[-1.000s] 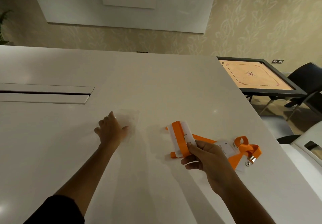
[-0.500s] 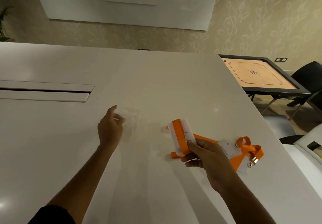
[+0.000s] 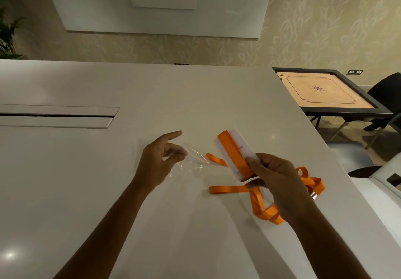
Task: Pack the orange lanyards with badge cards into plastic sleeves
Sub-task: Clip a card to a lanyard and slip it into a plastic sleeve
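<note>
- Here, the left hand (image 3: 159,163) pinches a clear plastic sleeve (image 3: 192,161) between thumb and middle fingers, index finger extended; the sleeve hangs just above the white table (image 3: 195,96), its far edge pointing toward the other hand.
- The right hand (image 3: 275,177) grasps a white badge card (image 3: 235,150) with an orange lanyard (image 3: 233,149) folded along its face, thumb pressing the strap flat against the card.
- Loose lanyard loops (image 3: 267,210) trail on the table beneath and beside the right hand, with a metal clip (image 3: 314,195) at its right; these likely belong to further sets, though this cannot be confirmed.
- Step in hand, as judged: opening the sleeve mouth to receive the card.
- Technique: the film is thin and limp, so rub the two layers apart first; lead with the card's narrow end, keeping the strap pinned under the thumb.
- Risk: a slack strap end (image 3: 216,159) may catch the sleeve rim and bunch.
- Background: a carrom board (image 3: 325,93) stands well apart at right.
</note>
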### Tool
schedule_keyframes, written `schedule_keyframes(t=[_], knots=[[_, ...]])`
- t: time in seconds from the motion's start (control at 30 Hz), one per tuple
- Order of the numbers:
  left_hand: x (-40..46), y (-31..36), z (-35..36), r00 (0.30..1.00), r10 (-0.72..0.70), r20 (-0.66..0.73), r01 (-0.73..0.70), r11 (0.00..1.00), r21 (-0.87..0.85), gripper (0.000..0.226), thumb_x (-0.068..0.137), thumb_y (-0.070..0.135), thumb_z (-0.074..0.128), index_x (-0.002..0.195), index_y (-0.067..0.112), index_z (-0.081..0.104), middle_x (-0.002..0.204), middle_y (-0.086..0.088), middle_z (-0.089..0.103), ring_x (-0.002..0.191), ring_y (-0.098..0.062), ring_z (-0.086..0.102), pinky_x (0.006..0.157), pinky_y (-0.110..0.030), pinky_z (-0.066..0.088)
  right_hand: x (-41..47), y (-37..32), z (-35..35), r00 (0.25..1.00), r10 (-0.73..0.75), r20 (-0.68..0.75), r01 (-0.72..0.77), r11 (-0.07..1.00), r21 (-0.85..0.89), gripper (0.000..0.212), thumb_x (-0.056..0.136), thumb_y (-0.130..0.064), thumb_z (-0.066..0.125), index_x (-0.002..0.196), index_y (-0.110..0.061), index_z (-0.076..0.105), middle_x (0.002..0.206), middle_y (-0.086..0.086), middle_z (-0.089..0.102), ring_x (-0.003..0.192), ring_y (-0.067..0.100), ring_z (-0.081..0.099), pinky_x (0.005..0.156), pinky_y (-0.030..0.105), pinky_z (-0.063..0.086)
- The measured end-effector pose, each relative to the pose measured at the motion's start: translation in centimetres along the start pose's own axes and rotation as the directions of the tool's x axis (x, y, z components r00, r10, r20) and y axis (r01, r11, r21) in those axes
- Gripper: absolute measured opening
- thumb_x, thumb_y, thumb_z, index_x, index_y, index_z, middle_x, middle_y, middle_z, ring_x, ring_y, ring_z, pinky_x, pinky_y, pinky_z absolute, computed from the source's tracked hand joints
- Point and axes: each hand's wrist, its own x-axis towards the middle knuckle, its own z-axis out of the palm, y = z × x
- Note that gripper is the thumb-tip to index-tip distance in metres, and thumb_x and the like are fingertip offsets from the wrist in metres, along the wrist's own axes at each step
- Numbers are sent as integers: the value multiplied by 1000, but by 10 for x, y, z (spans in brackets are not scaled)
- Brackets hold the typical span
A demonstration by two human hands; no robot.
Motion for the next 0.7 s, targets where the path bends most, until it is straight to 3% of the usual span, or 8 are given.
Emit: schedule_keyframes(t=[0.1,0.2,0.27,0.4,0.5,0.7], knots=[[-6,11,6,998,-32,59,33,999,-15,60,88,11,82,143,22,60,94,9,82,102,-8,76,99,-14,53,1,-7,-13,997,-58,48,64,989,-133,15,102,-20,65,108,-22,79,92,-2,82,81,24,79,67,29,66],[-10,21,11,993,-54,103,57,998,-28,62,88,11,82,144,25,59,94,11,81,102,-8,76,99,-12,52,0,-12,-26,986,-116,122,146,948,-281,21,103,-21,65,92,-33,79,86,-5,81,75,18,78,66,19,61],[-12,25,13,990,-57,130,60,998,-19,61,88,12,82,143,28,59,94,12,81,100,-8,76,98,-13,53,2,-13,-31,979,-115,168,171,912,-373,21,103,-24,66,88,-31,79,83,-5,80,72,14,77,64,16,58],[-15,34,21,982,-55,180,62,998,-31,62,88,11,82,142,31,59,94,11,81,98,-11,77,100,-20,56,6,-16,-42,967,-105,234,210,846,-489,17,104,-26,65,92,-31,77,79,-15,77,69,6,75,62,10,54],[-16,37,25,976,-36,215,43,999,-27,61,90,11,80,144,25,58,94,9,81,98,-14,78,101,-26,57,10,-18,-47,956,-116,270,253,791,-557,16,104,-27,64,95,-37,71,78,-12,76,72,1,73,63,10,55],[-17,42,30,971,-5,241,18,998,-55,58,91,9,78,144,23,59,97,7,82,99,-17,78,98,-23,58,17,-15,-57,934,-156,321,331,715,-616,9,104,-25,64,105,-31,71,82,-17,71,76,-9,68,65,8,53]])
